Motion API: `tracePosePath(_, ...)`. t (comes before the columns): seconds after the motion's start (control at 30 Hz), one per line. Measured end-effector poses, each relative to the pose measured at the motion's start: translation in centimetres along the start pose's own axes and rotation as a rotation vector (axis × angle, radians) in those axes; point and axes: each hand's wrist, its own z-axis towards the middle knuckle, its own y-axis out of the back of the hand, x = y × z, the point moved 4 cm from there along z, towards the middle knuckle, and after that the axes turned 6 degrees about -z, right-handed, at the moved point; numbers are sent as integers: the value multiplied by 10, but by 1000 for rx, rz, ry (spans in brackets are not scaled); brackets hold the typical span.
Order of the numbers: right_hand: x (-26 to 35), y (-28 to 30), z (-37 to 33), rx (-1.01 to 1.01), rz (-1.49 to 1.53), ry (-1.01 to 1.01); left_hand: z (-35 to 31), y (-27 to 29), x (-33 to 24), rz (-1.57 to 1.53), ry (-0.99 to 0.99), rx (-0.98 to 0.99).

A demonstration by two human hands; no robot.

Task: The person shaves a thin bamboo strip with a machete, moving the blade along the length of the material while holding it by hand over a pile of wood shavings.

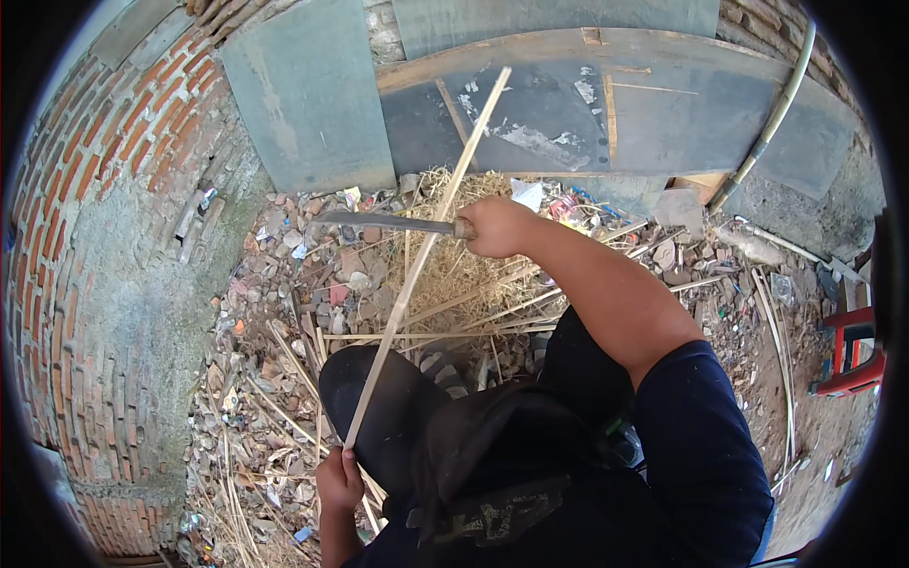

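Observation:
A long pale strip, likely split bamboo [393, 317], slants from my lower left up past my left knee toward the far boards. My left hand [339, 480] is closed round its near end, thumb on top. My right hand [499, 227] grips the short handle of a machete [383, 221], whose blade points left and crosses the strip near the strip's middle. Blade and strip overlap in view; I cannot tell how firmly they touch. Beneath them lies a heap of pale shavings [478, 270].
Rubble and litter [275, 256] cover the ground, with several loose strips [776, 350] lying about. A brick wall [104, 312] rises at left, grey-green boards [308, 104] at the back. A pole [769, 118] leans there; a red stool [849, 352] stands at right.

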Motion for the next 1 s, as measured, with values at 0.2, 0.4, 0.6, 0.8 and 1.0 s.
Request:
tracePosePath(0.2, 23, 4, -6, 83, -123, 226, -5, -16, 16, -60, -30, -26)
tracePosePath(0.4, -38, -2, 8, -40, 1, -48, -6, -17, 14, -42, -62, -93)
tracePosePath(0.6, -16, 6, -3, -52, -38, -1, -9, -14, 15, 40, -61, -62)
tracePosePath(0.8, 44, 5, -20, 1, -283, 306, -4, -16, 8, -47, -63, -65)
tracePosePath(1.0, -42, 11, 8, -134, 149, -29, -4, -23, 27, -77, -83, -113)
